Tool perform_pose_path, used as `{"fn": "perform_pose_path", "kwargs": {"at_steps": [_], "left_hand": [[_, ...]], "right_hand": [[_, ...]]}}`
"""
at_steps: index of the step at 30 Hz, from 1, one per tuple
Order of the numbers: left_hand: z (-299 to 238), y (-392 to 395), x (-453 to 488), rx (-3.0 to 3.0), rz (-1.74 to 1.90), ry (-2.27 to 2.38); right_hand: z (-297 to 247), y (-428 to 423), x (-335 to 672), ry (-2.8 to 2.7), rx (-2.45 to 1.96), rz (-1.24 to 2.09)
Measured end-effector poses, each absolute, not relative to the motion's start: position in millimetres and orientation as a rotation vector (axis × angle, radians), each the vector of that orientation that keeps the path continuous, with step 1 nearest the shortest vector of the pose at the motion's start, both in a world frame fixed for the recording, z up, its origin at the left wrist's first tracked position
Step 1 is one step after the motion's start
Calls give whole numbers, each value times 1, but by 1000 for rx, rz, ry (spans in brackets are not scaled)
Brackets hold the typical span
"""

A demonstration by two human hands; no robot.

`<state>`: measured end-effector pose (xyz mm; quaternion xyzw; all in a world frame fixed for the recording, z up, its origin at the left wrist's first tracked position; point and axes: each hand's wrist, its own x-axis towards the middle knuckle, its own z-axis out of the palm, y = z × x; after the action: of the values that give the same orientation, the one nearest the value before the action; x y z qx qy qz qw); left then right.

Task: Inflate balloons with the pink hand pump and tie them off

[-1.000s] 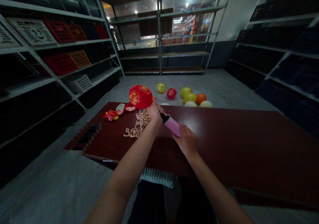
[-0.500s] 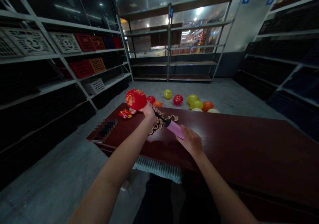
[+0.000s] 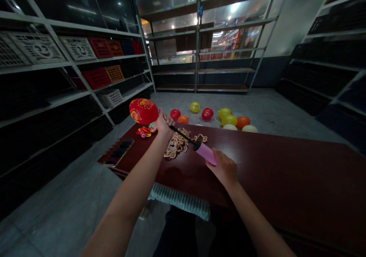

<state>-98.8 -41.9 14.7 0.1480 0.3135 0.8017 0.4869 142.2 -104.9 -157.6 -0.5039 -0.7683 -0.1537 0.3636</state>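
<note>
A red balloon with yellow print is partly inflated at the left end of a hand pump. My left hand is closed round the balloon's neck and the pump's tip, which its fingers hide. The pump's pink barrel lies in the grip of my right hand, and a stretch of black rod shows between the two hands. Below them, a pile of beige string or cord loops rests on the dark red table. Several flat balloons lie near my left hand.
Inflated balloons in yellow, red, orange and white, such as a yellow balloon, lie on the floor beyond the table. A blurred-out flat object is at the table's left corner. Shelves with crates stand left; a rack stands behind.
The red balloon looks larger and has shifted left with my left hand. More black rod shows between my hands, as the pink barrel has moved slightly right with my right hand.
</note>
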Motion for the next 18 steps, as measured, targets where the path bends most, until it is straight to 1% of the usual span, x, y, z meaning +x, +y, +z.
{"fn": "perform_pose_path", "kwargs": {"at_steps": [5, 11, 14, 18], "left_hand": [[-2, -34, -66, 358, 1885, 758], [-36, -43, -15, 322, 1767, 770], [-42, -49, -13, 308, 1754, 765], [-34, -56, -39, 273, 1803, 775]], "right_hand": [[-160, -101, 143, -1957, -1341, -406], [-156, -103, 143, -1961, -1418, -427], [-153, -104, 141, -1978, -1425, -444], [-149, -108, 137, -2079, -1370, -436]]}}
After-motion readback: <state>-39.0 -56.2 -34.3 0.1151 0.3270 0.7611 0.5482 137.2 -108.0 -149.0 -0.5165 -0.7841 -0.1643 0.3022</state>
